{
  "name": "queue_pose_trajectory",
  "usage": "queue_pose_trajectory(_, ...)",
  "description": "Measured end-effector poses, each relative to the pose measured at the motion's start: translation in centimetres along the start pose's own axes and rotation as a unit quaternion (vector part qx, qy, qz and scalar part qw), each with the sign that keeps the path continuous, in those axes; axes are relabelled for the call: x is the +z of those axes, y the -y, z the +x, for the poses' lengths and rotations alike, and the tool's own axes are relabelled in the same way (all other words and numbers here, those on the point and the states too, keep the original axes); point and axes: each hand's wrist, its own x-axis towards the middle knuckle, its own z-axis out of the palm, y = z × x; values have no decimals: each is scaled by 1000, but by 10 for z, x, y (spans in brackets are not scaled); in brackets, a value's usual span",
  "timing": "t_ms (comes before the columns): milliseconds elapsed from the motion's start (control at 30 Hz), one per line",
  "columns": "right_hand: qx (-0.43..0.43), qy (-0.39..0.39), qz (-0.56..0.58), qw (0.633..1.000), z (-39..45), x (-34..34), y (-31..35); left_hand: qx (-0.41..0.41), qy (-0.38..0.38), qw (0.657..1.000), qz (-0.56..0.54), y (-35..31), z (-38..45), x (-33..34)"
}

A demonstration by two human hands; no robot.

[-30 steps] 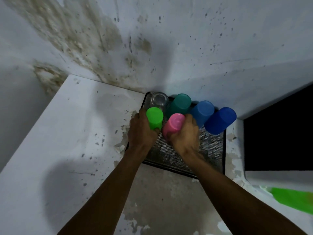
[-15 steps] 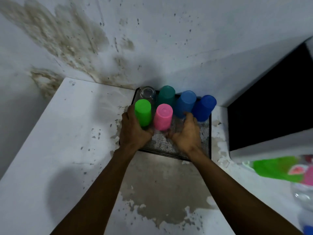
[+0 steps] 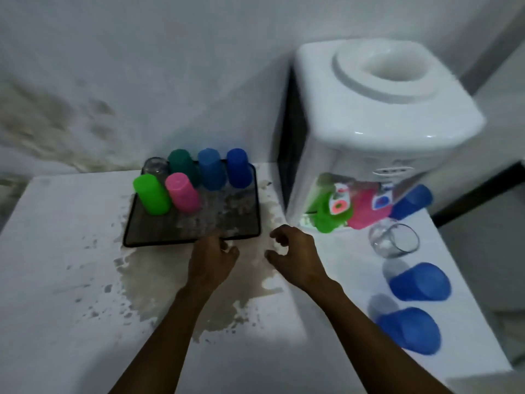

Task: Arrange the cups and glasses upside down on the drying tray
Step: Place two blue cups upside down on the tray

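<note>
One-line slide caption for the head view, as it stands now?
Both hands, left and right, empty near the drying tray holding six inverted cups; more cups and a glass wait beside the water dispenser.

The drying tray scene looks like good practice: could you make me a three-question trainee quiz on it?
1. True or false: the pink cup stands upside down on the drying tray.
2. How many cups and glasses are on the tray? A) four B) six C) eight
3. Fill in: the clear glass off the tray sits on the counter in front of the water ______.

Key: 1 true; 2 B; 3 dispenser. Both the left hand and right hand are empty.
</note>
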Motion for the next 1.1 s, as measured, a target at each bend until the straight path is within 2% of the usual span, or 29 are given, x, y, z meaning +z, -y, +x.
queue_pose_trajectory(233, 30, -73, 12, 997, -57, -68, -73, 133, 115, 984, 8, -76, -52, 86)
queue_pose_trajectory(433, 78, -121, 6, 990, -104, -125, -134, 186, 180, 966, 12, -132, -87, 158)
queue_pose_trajectory(567, 151, -134, -26, 979, -127, -146, -161, 211, 208, 955, 4, -158, -99, 195)
queue_pose_trajectory(733, 204, -98, -17, 974, -148, -148, -186, 177, 205, 963, -4, -183, -104, 228)
queue_pose_trajectory(833, 217, -64, 12, 974, -150, -140, -195, 157, 216, 963, 29, -194, -102, 242)
queue_pose_trajectory(1100, 181, -59, 28, 981, -153, -122, -209, 150, 230, 955, 117, -208, -107, 263)
